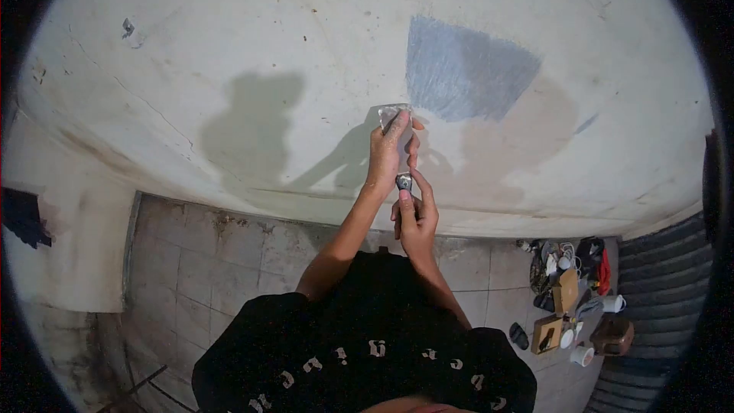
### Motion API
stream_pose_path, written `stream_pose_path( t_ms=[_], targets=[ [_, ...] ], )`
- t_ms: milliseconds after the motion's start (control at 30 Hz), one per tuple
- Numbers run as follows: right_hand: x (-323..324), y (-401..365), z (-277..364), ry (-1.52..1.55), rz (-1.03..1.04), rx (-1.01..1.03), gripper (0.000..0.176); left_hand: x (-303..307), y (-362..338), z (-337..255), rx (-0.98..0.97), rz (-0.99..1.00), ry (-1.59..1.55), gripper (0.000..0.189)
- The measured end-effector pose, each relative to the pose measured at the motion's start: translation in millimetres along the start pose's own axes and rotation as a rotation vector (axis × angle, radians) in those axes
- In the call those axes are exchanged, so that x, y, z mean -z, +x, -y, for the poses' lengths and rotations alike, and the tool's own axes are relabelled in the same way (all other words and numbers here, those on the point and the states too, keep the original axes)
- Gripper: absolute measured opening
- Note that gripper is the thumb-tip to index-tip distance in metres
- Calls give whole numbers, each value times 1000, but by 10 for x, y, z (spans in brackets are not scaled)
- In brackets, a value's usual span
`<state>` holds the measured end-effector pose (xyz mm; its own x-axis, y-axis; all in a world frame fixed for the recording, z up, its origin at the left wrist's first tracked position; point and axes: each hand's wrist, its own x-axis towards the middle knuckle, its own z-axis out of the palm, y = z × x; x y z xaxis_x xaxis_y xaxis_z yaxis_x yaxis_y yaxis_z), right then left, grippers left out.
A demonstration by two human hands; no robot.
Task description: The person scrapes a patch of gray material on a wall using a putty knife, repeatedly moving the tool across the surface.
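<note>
A putty knife [404, 162] is held in front of the wall, its wide metal blade pointing up and its handle down. My left hand [386, 154] is closed around the blade, with the thumb lying along it near the broad edge. Lower down, my right hand [417, 223] wraps the handle just below the metal collar. Pale smears mark the blade's top corner and my left thumb. Just above and to the right of the blade, a grey-blue patch [472, 69] covers part of the off-white wall [344, 46].
Chipped spots and a long crack [138, 95] mark the wall at left. Along the floor [229, 260] at lower right lie open cardboard boxes [547, 334], white tubs [582, 356], cables and a dark sandal [519, 336]. A ribbed dark shutter [661, 283] stands beyond them.
</note>
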<state>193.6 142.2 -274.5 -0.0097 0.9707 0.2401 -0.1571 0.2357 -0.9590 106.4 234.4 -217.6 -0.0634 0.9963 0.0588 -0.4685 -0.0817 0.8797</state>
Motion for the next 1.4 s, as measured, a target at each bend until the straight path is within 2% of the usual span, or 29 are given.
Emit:
stream_pose_path(
  t_ms=[167,500,900,1000,1100,1200,1233,1333,1400],
  targets=[
    [77,39,70,-6,27,-77,42,-30,22,45,37,-25,-22,46],
    [228,86,263,63,102,-226,42,-124,-26,69,-31,-120,7,42],
    [152,48,211,-3,53,-115,37,-161,-33,-50,18,-110,-31,42],
    [125,62,260,40,42,-147,36,-132,2,-36,9,-96,-38,41],
    [148,112,96,-35,41,8,35,-133,-3,52,-10,-104,-64,39],
    [143,81,150,9,25,-80,34,-142,14,78,-26,-102,-102,40],
    [150,89,205,9,31,-112,34,-160,13,34,-32,-97,-109,40],
    [65,264,349,-9,26,35,33,-256,58,-224,-90,-109,-79,41],
    [56,197,354,3,11,-7,34,-257,75,-297,-114,-107,-71,42]
  ],
)
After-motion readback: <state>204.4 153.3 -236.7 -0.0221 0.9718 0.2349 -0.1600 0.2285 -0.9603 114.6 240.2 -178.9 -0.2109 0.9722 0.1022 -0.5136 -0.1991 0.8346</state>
